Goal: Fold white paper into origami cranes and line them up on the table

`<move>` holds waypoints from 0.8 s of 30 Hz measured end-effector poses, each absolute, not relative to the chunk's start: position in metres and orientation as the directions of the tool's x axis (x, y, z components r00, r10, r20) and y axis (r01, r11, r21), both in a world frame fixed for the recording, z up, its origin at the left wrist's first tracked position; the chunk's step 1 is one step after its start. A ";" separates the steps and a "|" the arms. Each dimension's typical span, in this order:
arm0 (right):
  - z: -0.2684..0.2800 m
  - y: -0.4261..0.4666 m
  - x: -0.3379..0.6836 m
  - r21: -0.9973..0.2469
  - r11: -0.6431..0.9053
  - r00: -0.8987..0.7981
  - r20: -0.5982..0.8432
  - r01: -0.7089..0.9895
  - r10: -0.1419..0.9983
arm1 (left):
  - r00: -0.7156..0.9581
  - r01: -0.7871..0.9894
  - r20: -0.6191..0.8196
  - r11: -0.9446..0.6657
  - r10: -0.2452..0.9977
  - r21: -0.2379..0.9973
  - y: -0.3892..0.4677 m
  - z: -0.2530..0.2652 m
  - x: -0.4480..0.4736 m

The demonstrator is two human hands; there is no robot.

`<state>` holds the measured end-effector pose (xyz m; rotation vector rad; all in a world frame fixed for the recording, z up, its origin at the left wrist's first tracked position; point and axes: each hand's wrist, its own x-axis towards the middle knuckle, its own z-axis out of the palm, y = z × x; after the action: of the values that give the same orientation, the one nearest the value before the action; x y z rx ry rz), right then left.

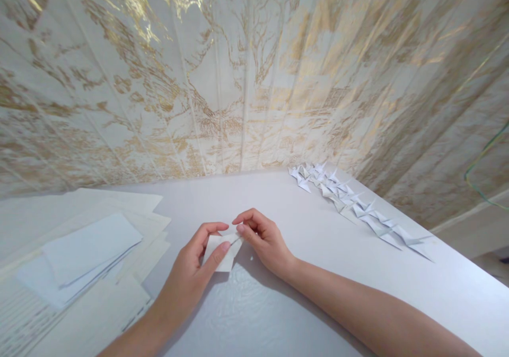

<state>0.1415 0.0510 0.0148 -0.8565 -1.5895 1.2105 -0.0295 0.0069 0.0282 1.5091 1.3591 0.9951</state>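
Working beside paper sheets (91, 245) piled on the table (214, 198) at left: gripping a small folded paper (226, 264) in the left hand (194, 261), over the middle; pinching its upper right tip in the right hand (271, 243), well left of paper birds (338, 192) clustered near the right edge.

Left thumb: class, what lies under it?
White folded paper, visible around the left thumb. The patch directly beneath the thumb is covered, so any creases there cannot be seen.
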 end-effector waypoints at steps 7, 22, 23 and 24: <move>0.015 0.051 0.141 -0.964 0.265 -0.370 0.247 -0.003 0.896 | 0.055 0.413 0.033 -0.053 0.998 0.909 0.009 0.024 -0.031; 0.006 0.062 0.142 -0.971 0.178 -0.261 0.216 -0.162 0.941 | 0.073 0.319 -0.024 0.000 0.997 0.948 0.008 0.030 -0.028; 0.006 0.064 0.144 -0.968 0.198 -0.249 0.232 -0.156 0.940 | 0.067 0.307 -0.031 0.009 0.997 0.952 0.008 0.030 -0.029; 0.006 0.066 0.146 -0.964 0.229 -0.235 0.256 -0.136 0.938 | 0.060 0.294 -0.040 0.021 0.997 0.956 0.008 0.029 -0.030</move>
<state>0.1455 0.0658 0.0064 -0.8168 -1.4151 1.2475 -0.0300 0.0085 0.0292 1.4302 1.3869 0.9819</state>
